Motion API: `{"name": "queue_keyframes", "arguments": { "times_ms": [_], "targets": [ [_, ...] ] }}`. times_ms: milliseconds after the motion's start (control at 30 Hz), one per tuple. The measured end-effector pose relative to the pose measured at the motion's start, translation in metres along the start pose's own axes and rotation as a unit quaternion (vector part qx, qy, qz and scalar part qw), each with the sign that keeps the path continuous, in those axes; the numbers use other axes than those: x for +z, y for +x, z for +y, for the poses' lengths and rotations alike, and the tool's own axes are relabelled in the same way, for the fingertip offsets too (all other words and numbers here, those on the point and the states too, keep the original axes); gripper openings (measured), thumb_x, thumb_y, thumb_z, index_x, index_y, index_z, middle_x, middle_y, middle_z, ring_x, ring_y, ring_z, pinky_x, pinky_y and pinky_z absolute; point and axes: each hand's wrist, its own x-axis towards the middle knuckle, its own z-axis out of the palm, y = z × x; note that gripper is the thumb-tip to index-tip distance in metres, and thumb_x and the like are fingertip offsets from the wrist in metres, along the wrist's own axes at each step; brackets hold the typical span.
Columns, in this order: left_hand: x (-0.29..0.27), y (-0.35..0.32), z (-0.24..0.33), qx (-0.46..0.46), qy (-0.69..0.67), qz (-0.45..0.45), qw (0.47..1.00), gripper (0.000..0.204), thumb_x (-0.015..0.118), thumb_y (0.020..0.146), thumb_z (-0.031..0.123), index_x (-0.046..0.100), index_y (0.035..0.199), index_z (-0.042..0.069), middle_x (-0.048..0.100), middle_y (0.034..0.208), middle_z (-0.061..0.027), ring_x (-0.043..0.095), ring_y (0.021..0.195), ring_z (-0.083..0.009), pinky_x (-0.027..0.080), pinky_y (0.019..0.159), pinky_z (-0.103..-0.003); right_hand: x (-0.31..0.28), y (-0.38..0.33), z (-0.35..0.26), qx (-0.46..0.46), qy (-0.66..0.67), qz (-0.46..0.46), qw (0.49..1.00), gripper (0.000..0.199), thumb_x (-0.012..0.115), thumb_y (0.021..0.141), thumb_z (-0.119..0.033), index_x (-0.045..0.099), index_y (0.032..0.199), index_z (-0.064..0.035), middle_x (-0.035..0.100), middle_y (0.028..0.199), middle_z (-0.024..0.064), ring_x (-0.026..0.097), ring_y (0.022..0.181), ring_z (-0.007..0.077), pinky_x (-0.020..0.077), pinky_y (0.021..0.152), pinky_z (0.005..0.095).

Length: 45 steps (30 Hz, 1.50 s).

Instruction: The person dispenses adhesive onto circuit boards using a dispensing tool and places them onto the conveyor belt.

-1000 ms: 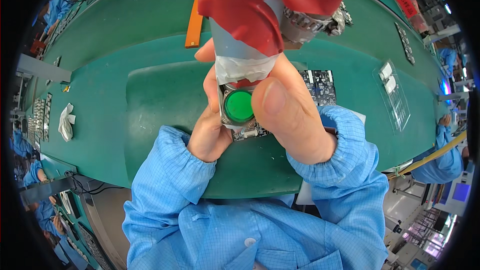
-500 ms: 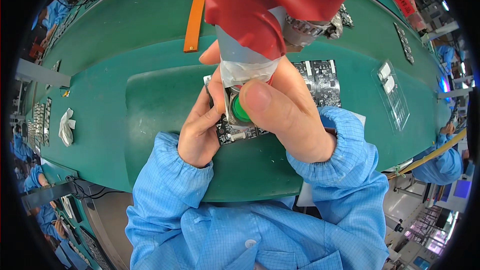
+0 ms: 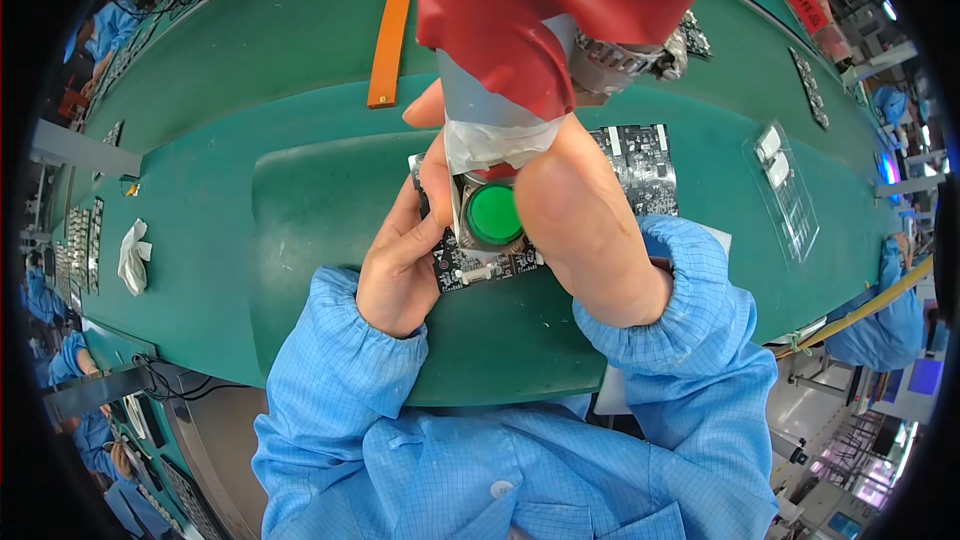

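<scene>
Surface: green bench mat (image 3: 300,220) under both blue-sleeved arms.
Left hand (image 3: 400,260): fingers curled around the left edge of a small black circuit board (image 3: 480,268), gripping it.
Right hand (image 3: 590,230): closed on the board's right side, thumb beside the green round button (image 3: 494,214).
Board place: centre, lifted off the mat.
Tool: red-and-grey taped cylinder (image 3: 500,60) at 12 o'clock, just above the button.
Elsewhere: second board (image 3: 645,170) at 2 o'clock; orange strip (image 3: 392,30) at 11 o'clock.

A circuit board (image 3: 470,265) is held between the left hand (image 3: 400,260) and right hand (image 3: 590,230), above a mat (image 3: 320,240) on the bench (image 3: 200,120). A second board (image 3: 645,165) lies behind, rightward. A cloth (image 3: 133,255) lies far left.
</scene>
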Motion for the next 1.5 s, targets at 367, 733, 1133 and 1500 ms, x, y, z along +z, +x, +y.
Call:
{"name": "queue_keyframes", "arguments": {
  "times_ms": [367,733,1133,1500],
  "targets": [
    [-0.016,-0.013,0.012,0.012,0.039,0.043,0.998,0.055,0.046,0.085,0.019,0.02,0.131,0.004,0.04,0.124,-0.0149,0.044,0.113,-0.0257,0.038,0.094,-0.038,0.001,0.001,-0.001,-0.008,0.005,-0.01,1.0,0.069,0.043,0.079,-0.058,0.039,0.114,0.0014,0.051,0.081,0.0063,0.047,0.076,0.0103,0.0373,0.067,0.0232],
    [-0.014,-0.016,0.014,0.037,0.022,0.037,0.998,0.054,0.045,0.086,0.016,0.019,0.131,0.004,0.04,0.124,-0.0152,0.044,0.113,-0.0263,0.038,0.094,-0.039,0.004,0.001,-0.002,0.019,0.021,0.013,1.0,0.061,0.047,0.08,-0.049,0.04,0.114,0.001,0.051,0.081,0.0068,0.046,0.076,0.0099,0.0368,0.067,0.023],
    [-0.013,-0.015,0.014,0.024,0.046,0.05,0.997,0.053,0.046,0.085,0.018,0.021,0.129,0.002,0.041,0.123,-0.0156,0.045,0.112,-0.0262,0.039,0.094,-0.039,0.004,0.002,0.004,-0.063,0.026,0.002,0.998,0.073,0.036,0.081,-0.061,0.037,0.115,0.0036,0.051,0.082,0.0082,0.046,0.074,0.0096,0.037,0.066,0.0227],
    [-0.025,-0.027,0.02,0.076,0.046,0.067,0.994,0.053,0.045,0.086,0.019,0.02,0.13,0.002,0.044,0.118,-0.0166,0.053,0.1,-0.0276,0.046,0.085,-0.039,0.001,0.002,0.003,-0.009,-0.018,-0.001,1.0,0.063,0.045,0.081,-0.051,0.038,0.115,0.0016,0.05,0.082,0.0065,0.045,0.076,0.0099,0.0357,0.069,0.0237]
  ]
}}
